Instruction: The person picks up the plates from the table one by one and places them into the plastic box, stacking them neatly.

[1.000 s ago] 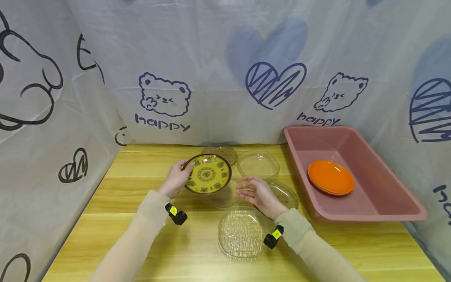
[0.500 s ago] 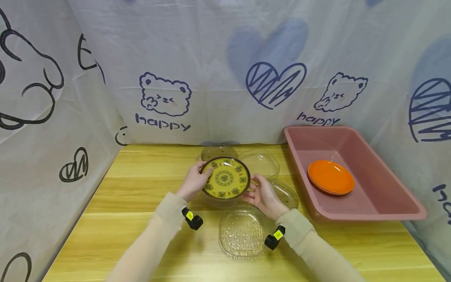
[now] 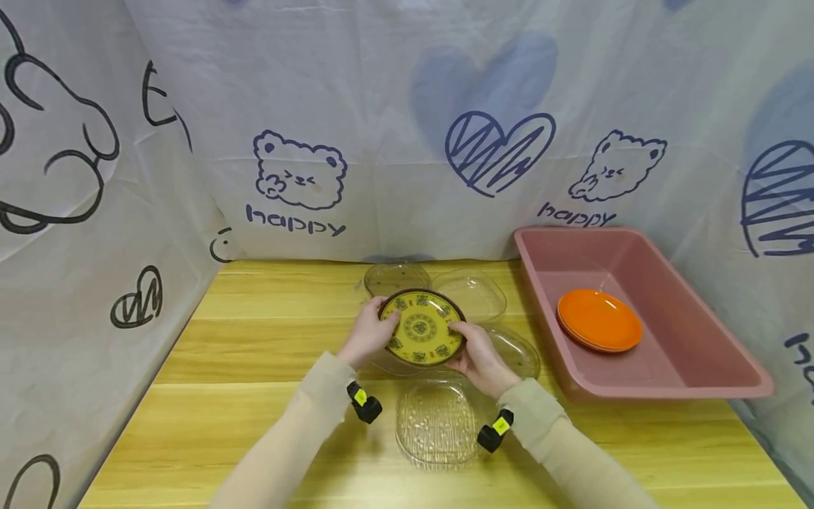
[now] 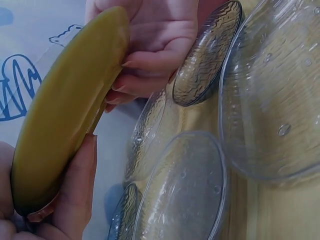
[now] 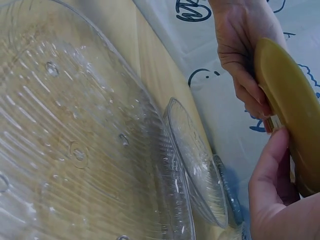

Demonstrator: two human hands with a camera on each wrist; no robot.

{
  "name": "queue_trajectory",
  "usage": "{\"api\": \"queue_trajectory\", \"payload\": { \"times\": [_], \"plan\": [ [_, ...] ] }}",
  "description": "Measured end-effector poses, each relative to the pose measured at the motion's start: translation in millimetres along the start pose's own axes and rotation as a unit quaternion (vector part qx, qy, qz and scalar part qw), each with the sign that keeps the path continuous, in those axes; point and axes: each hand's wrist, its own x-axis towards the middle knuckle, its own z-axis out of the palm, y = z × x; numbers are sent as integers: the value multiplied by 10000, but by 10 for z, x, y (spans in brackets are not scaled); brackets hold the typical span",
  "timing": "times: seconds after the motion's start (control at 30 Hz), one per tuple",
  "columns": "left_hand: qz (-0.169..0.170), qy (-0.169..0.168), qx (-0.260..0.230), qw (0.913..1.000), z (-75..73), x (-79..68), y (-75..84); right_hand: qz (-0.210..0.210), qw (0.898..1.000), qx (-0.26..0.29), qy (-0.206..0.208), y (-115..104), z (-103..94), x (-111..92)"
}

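Observation:
A round yellow plate (image 3: pixel 421 339) with a dark rim and black printed motifs is held up between both hands, over the clear dishes. My left hand (image 3: pixel 370 331) grips its left edge, thumb on the upper face. On the opposite edge my right hand (image 3: pixel 482 359) pinches it, thumb on top and fingers beneath. The wrist views show the plate's plain yellow underside (image 4: pixel 70 110) tilted, with fingers curled under its edge. Below, a clear ribbed dish (image 3: pixel 437 424) lies nearest the front, while another clear dish under the plate is mostly hidden.
A pink basin (image 3: pixel 687 339) stands at the right, holding stacked orange plates (image 3: pixel 599 319). Further clear dishes lie on the wooden table (image 3: pixel 254 367): one at the back (image 3: pixel 470 293), a greyish one (image 3: pixel 388 278) back left, and another (image 3: pixel 514 351) beside the basin. Printed cloth closes off the back.
My left hand has carried the yellow plate rightward and slightly nearer. My right hand, earlier apart from it with fingers loose, now grips its right edge. The basin and orange plates stay put.

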Motion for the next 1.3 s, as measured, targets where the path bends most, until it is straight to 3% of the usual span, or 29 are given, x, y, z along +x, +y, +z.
{"api": "queue_trajectory", "payload": {
  "times": [0.23, 0.7, 0.93, 1.3],
  "plan": [
    [-165, -189, -328, 9991, 81, -48, 40, -10, 9992, -46, 394, 11, 4, 12],
    [-290, -464, -954, 9939, 131, -68, 32, -165, 9978, -265, 589, 1, -44, 1],
    [-197, -412, -870, 9952, 134, -88, 56, -190, 9973, -379, 599, -35, -53, -13],
    [-107, -484, -1054, 9932, 122, -101, 90, -141, 9984, -130, 530, -93, -66, -73]
  ]
}}
